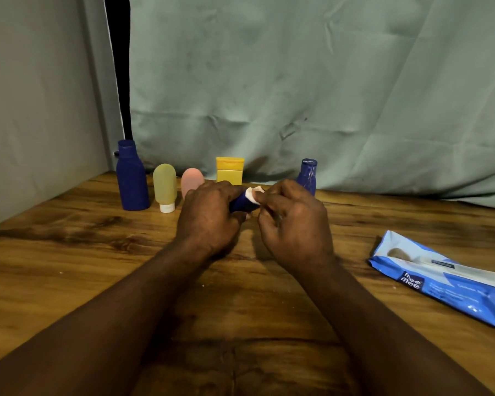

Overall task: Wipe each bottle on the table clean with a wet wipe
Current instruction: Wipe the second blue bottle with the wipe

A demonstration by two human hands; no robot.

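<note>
Left hand (209, 218) grips small blue bottle (243, 204); right hand (295, 224) pinches wet wipe (254, 194) at its tip. Wetness may loosen grip.

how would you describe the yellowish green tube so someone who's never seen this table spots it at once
Look to the far edge of the wooden table, where a row of bottles stands before the green cloth. Second from the left, between the tall dark blue bottle and the pink tube, is the yellowish green tube. It alone shows a white cap at its foot.
</note>
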